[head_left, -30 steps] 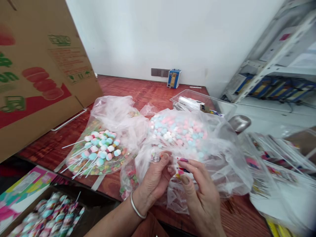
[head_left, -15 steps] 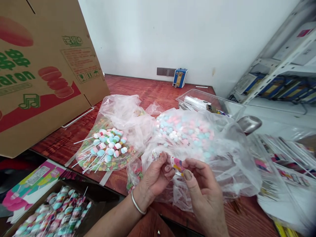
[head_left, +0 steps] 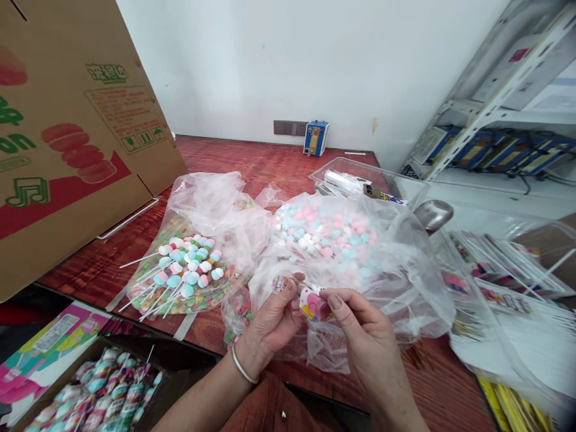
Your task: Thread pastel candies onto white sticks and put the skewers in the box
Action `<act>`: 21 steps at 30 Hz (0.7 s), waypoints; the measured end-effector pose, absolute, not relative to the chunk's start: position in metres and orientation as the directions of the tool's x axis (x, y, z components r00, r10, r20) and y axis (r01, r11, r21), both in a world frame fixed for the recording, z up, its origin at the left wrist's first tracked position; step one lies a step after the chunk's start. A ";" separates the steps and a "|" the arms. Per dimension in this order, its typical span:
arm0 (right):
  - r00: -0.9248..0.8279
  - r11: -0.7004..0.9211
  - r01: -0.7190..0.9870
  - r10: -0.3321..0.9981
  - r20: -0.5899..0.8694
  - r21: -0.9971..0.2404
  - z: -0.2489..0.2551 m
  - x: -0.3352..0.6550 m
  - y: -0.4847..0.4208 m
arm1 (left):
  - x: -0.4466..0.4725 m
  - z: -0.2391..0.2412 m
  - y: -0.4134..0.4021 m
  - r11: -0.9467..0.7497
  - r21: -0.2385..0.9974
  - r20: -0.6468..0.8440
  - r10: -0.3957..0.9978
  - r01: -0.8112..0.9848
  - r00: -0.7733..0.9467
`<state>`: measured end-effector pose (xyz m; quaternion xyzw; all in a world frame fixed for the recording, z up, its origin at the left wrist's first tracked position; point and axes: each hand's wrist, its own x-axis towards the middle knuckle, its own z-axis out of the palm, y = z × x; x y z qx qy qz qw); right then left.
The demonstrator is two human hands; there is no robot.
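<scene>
Between my two hands is a small printed wrapper point(head_left: 312, 305), white with pink and yellow. My left hand point(head_left: 274, 318), a silver bangle at its wrist, pinches its left side. My right hand point(head_left: 366, 327) grips the right edge between thumb and fingers. Whether anything is inside the wrapper, I cannot tell. A small patch of many-coloured print point(head_left: 279, 282) shows by my left thumb. Behind my hands lies a clear bag of pastel marshmallows point(head_left: 326, 231). Marshmallow skewers point(head_left: 189, 264) on white sticks rest on a bag of coloured rings point(head_left: 168, 228) to the left.
A large cardboard carton point(head_left: 85, 120) stands at the left. Below it, an open box holds wrapped marshmallow sticks point(head_left: 108, 390). A clear tray point(head_left: 324, 171), a metal scoop point(head_left: 432, 213) and a clear bin of printed wrappers and sticks point(head_left: 504, 300) are to the right.
The wrapper has turned and spread, so more of its pink print shows. My hands stay close together on it. The whole view has shifted slightly to the right.
</scene>
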<state>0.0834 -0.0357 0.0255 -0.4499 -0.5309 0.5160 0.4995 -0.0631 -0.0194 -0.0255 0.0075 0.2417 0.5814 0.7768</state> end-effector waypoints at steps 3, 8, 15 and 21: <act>-0.042 0.076 0.010 0.996 0.075 -0.997 0.027 0.086 -0.039 | -0.063 -0.028 -0.019 0.318 0.306 -0.387 0.903 -0.897 0.188; 0.009 0.158 0.169 0.987 0.162 -0.973 0.027 0.085 -0.046 | -0.060 -0.026 -0.019 0.321 0.323 -0.401 0.898 -0.890 0.178; -0.039 0.248 0.375 0.967 0.253 -0.893 0.030 0.084 -0.040 | -0.056 -0.018 -0.021 0.247 0.468 -0.291 0.950 -0.848 0.116; -0.102 0.449 0.451 0.885 0.455 -0.772 0.020 0.086 -0.038 | -0.059 -0.012 -0.028 0.298 0.644 -0.259 0.951 -0.705 0.166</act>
